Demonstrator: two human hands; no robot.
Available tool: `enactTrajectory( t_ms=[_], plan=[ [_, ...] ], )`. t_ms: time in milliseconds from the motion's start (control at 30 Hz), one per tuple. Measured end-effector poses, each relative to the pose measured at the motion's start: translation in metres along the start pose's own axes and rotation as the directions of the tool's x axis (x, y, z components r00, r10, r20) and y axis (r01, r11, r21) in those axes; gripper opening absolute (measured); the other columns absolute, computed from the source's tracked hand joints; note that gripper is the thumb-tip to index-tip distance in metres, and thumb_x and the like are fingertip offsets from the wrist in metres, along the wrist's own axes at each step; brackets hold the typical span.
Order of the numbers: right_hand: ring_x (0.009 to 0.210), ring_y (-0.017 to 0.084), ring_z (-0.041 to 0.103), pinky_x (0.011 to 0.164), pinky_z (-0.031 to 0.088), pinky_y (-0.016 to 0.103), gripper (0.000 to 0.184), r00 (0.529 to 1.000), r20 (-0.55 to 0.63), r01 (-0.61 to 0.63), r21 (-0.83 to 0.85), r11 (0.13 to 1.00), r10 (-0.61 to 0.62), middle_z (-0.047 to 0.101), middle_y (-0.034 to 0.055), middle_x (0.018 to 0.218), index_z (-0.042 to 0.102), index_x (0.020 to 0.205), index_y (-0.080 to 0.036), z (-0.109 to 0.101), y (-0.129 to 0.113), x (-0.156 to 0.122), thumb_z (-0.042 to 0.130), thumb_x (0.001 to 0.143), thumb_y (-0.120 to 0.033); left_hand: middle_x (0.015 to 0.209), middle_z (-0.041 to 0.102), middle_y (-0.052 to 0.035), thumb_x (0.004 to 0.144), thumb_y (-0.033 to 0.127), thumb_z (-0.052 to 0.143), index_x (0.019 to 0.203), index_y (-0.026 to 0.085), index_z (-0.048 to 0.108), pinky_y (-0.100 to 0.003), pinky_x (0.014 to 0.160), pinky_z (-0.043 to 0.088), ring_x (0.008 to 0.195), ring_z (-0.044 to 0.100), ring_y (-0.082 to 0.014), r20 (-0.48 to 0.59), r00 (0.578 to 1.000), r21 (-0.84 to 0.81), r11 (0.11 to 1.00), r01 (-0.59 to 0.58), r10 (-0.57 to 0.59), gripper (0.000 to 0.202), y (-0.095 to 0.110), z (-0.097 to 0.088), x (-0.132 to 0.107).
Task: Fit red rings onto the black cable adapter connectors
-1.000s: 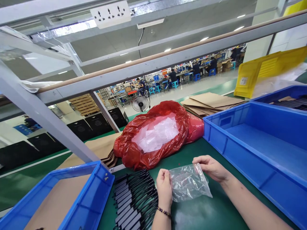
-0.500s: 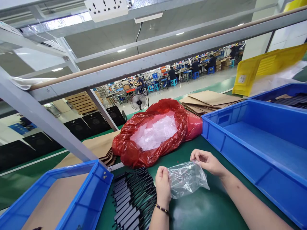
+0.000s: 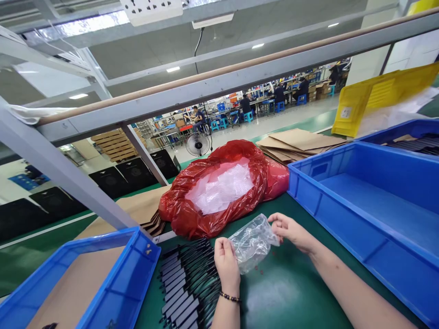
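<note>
1. A small clear plastic bag (image 3: pixel 253 242) hangs just above the green bench top (image 3: pixel 291 292), near its front edge, stretched between both hands.
2. The left hand (image 3: pixel 226 265) has its fingers curled shut, pinching the bag's left side. A bead bracelet (image 3: pixel 229 298) sits on that wrist.
3. The right hand (image 3: pixel 290 230) grips the bag's right end between thumb and fingertips, the other fingers loosely bent.
4. Beyond the bench lies a wide factory hall, with people seated at far tables.
5. A red sack (image 3: pixel 192 214) lies open just behind the hands, filled with clear pouches (image 3: pixel 221 187).
6. A large blue bin (image 3: pixel 360 256) stands along the right edge. A second blue bin (image 3: pixel 113 292) at the front left corner holds a brown cardboard sheet (image 3: pixel 72 288).
7. Black flat parts (image 3: pixel 190 283) lie stacked just beside the left wrist.
8. Flat cardboard sheets (image 3: pixel 302 141) lie at the back edge, a yellow bin (image 3: pixel 377 100) is at the far right, and a grey frame bar (image 3: pixel 219 87) crosses overhead.
</note>
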State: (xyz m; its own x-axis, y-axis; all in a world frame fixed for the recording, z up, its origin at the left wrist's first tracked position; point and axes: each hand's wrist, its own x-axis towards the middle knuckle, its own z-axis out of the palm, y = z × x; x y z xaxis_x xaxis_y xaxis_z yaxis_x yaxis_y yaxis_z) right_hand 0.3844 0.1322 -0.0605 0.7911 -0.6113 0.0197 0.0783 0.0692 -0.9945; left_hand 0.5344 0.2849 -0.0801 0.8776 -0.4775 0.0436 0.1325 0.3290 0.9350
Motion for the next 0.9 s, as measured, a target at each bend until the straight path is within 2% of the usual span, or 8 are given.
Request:
enactTrajectory(
  t_ms=[67,167,267,367,567,700,800,900],
  plan=[
    [0.045,0.009,0.046,0.045,0.034,0.022,0.035,0.997,0.017,-0.075,-0.121,0.990,0.077,0.049,-0.0054,0.050,0.052,0.076,-0.016,0.003,0.004,0.001,0.068,0.065,-0.045,0.059,0.040,0.0055,0.070,0.056,0.059,0.068,0.018,0.044,-0.017,0.045,0.031,0.049,0.036,-0.0054,0.000,0.995,0.048,0.994,-0.097,0.097,0.041,-0.003,0.000,-0.003],
    [0.053,0.009,0.049,0.052,0.039,0.024,0.031,0.999,-0.043,-0.024,-0.118,0.993,0.020,0.054,-0.0019,0.056,0.052,0.066,-0.015,0.002,0.003,0.000,0.065,0.068,-0.043,0.064,0.044,0.0039,0.070,0.057,0.058,0.071,0.018,0.045,-0.018,0.050,0.037,0.055,0.041,-0.0069,-0.033,0.991,0.017,0.992,-0.129,0.129,0.041,-0.003,0.000,-0.004],
    [0.069,0.012,0.054,0.060,0.045,0.025,0.032,0.999,0.037,0.029,-0.002,1.000,-0.029,0.058,0.0012,0.080,0.054,0.084,-0.017,0.006,0.002,-0.002,0.069,0.066,-0.038,0.069,0.046,0.0034,0.066,0.059,0.061,0.073,0.019,0.045,-0.019,0.058,0.042,0.062,0.045,-0.0080,-0.087,0.989,-0.061,0.991,-0.123,0.118,0.044,-0.002,0.001,-0.004],
    [0.067,0.011,0.055,0.058,0.045,0.024,0.042,0.995,0.095,-0.008,0.036,0.999,0.005,0.056,-0.0005,0.085,0.049,0.092,-0.020,0.017,0.008,-0.002,0.075,0.061,-0.032,0.068,0.044,0.0042,0.066,0.061,0.059,0.073,0.019,0.043,-0.017,0.054,0.040,0.059,0.044,-0.0071,-0.112,0.990,-0.077,0.993,-0.094,0.085,0.045,-0.002,0.003,-0.006],
    [0.061,0.011,0.056,0.059,0.049,0.027,0.052,0.961,-0.253,0.138,0.092,0.986,-0.111,0.054,-0.0004,0.086,0.044,0.089,-0.020,0.029,0.022,0.006,0.078,0.056,-0.039,0.061,0.039,0.0064,0.068,0.063,0.056,0.072,0.020,0.038,-0.015,0.041,0.029,0.048,0.037,-0.0052,-0.088,0.996,-0.089,0.996,0.013,-0.021,0.046,-0.003,0.008,-0.012],
    [0.061,0.015,0.059,0.057,0.051,0.031,0.049,0.972,-0.218,0.105,0.091,0.990,-0.083,0.059,0.0047,0.086,0.047,0.092,-0.019,0.030,0.020,0.005,0.070,0.063,-0.051,0.062,0.041,0.0061,0.070,0.062,0.054,0.073,0.021,0.038,-0.016,0.041,0.028,0.048,0.037,-0.0051,-0.067,0.998,-0.089,0.996,0.014,-0.020,0.045,-0.007,0.010,-0.017],
    [0.069,0.016,0.058,0.065,0.051,0.031,0.040,0.947,-0.251,0.195,-0.042,0.980,-0.200,0.059,0.0037,0.079,0.053,0.092,-0.018,0.033,0.018,0.001,0.064,0.069,-0.048,0.063,0.042,0.0056,0.071,0.061,0.054,0.074,0.021,0.040,-0.016,0.042,0.030,0.050,0.038,-0.0058,-0.029,0.999,-0.095,0.995,0.033,-0.035,0.043,-0.012,0.012,-0.020],
    [0.063,0.014,0.054,0.062,0.048,0.029,0.031,0.862,-0.350,0.259,-0.316,0.913,-0.366,0.054,0.0008,0.071,0.054,0.092,-0.020,0.033,0.018,-0.002,0.062,0.070,-0.040,0.062,0.040,0.0061,0.070,0.062,0.054,0.073,0.021,0.039,-0.016,0.043,0.030,0.050,0.038,-0.0056,0.000,0.998,-0.104,0.993,0.059,-0.059,0.044,-0.014,0.013,-0.022]
  ],
)
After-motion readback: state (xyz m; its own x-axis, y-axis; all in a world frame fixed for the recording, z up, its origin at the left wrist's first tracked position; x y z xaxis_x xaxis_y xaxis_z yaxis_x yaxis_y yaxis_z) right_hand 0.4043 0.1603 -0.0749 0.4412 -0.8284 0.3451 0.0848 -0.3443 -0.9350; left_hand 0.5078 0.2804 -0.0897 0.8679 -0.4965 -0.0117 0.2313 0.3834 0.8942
